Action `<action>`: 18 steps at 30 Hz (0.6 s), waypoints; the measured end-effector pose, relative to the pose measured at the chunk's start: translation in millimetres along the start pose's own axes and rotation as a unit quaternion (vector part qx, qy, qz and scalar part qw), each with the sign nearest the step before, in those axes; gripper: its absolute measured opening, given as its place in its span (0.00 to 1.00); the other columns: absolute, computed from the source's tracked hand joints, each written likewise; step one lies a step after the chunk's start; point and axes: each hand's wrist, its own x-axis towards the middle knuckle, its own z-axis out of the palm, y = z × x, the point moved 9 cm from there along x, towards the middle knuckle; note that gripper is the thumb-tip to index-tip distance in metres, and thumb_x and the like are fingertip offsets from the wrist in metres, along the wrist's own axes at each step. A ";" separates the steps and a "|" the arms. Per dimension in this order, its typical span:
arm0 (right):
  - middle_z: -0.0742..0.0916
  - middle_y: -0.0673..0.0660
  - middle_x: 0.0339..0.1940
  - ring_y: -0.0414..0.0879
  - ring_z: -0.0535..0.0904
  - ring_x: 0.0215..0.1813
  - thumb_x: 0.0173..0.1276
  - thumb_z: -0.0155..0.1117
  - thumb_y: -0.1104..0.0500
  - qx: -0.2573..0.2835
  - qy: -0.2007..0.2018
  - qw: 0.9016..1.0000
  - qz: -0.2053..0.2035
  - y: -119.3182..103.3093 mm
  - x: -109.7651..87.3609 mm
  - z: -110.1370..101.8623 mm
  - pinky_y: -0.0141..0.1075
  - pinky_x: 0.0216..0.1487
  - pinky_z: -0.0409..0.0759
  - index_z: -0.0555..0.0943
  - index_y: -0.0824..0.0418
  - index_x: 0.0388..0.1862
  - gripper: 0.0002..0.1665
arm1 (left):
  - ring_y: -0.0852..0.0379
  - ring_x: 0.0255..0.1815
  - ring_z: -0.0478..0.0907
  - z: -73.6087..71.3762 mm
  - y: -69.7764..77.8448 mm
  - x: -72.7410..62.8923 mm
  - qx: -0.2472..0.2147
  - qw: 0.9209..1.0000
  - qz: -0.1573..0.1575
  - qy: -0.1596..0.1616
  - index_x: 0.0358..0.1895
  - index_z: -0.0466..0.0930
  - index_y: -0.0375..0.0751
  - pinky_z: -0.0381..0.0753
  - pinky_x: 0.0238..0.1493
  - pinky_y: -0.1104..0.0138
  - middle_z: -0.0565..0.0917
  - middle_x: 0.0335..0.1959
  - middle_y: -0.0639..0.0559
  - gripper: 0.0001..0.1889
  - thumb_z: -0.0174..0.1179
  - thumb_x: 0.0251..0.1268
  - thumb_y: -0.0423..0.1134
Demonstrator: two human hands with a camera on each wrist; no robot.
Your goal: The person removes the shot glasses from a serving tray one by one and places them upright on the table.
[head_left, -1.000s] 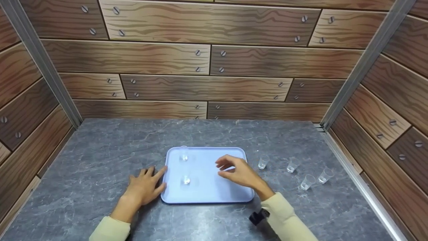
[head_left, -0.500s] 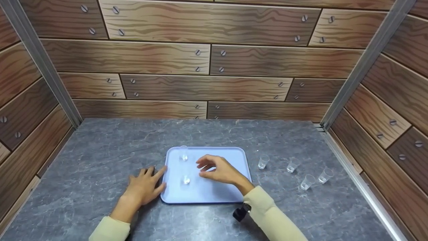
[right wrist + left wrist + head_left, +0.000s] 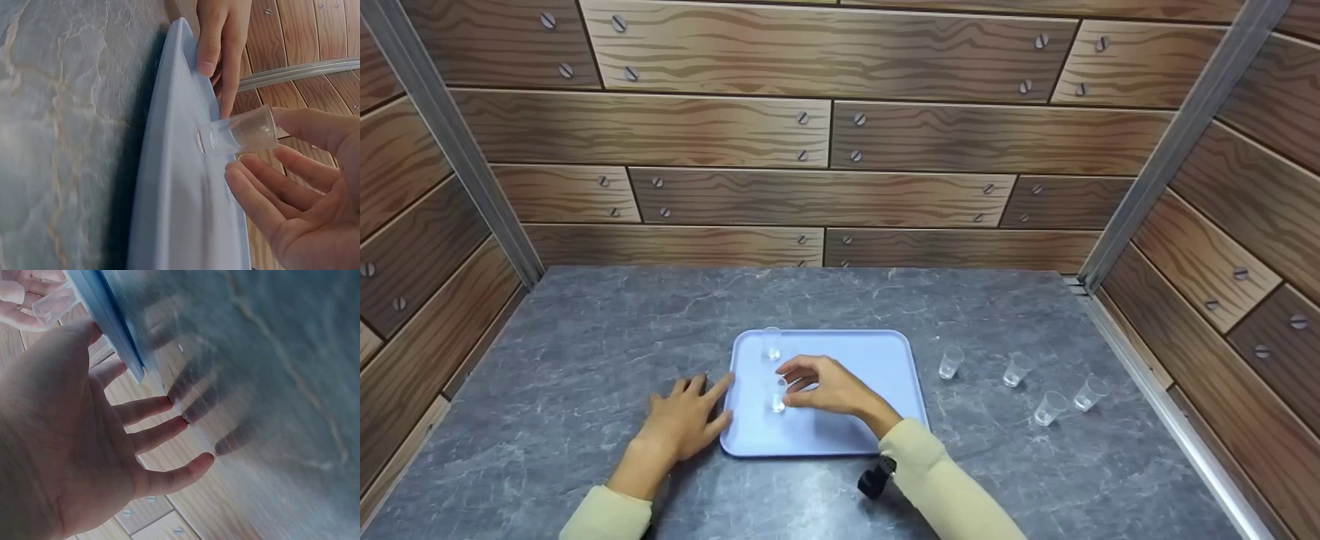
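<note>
A pale blue tray [image 3: 855, 442] lies on the grey table and carries two clear shot glasses. My right hand [image 3: 829, 386] has its thumb and index finger at opposite sides of the rim of the nearer shot glass [image 3: 239, 135], which stands upright on the tray. Its other fingers curve loosely beside the glass. Farther back near the tray's left corner stands the second shot glass [image 3: 772, 345]. My left hand [image 3: 681, 420] is spread on the table at the tray's left edge, with thumb and index finger touching that edge and the other fingertips [image 3: 205, 462] on the tabletop.
Right of the tray, several more shot glasses stand on the table: one near the tray [image 3: 951, 363], one farther along [image 3: 1017, 370], and a pair at the far right [image 3: 1051, 409]. Wood-patterned walls [image 3: 825, 135] with metal corner posts enclose the table.
My right hand has moved left across the tray until its thumb and index finger reached the nearer shot glass. My left hand, the tray and the other glasses have stayed in place.
</note>
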 end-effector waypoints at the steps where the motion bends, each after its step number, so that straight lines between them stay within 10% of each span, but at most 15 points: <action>1: 0.87 0.67 0.58 0.60 0.87 0.57 0.68 0.72 0.63 0.000 0.001 1.000 0.005 1.1 0.6 1.3 0.49 0.64 0.82 0.79 0.69 0.64 0.27 | 0.31 0.69 0.71 0.2 0.1 0.0 0.000 1.000 0.000 0.000 0.79 0.65 0.55 0.69 0.57 0.24 0.73 0.70 0.33 0.31 0.54 0.77 0.57; 18: 0.89 0.67 0.51 0.48 0.85 0.50 0.64 0.73 0.66 -0.010 0.023 1.000 0.013 6.3 9.3 12.0 0.44 0.61 0.84 0.82 0.69 0.62 0.26 | 0.31 0.69 0.72 1.2 0.1 0.2 0.003 1.000 -0.001 0.004 0.79 0.65 0.55 0.69 0.57 0.24 0.73 0.70 0.33 0.31 0.54 0.77 0.57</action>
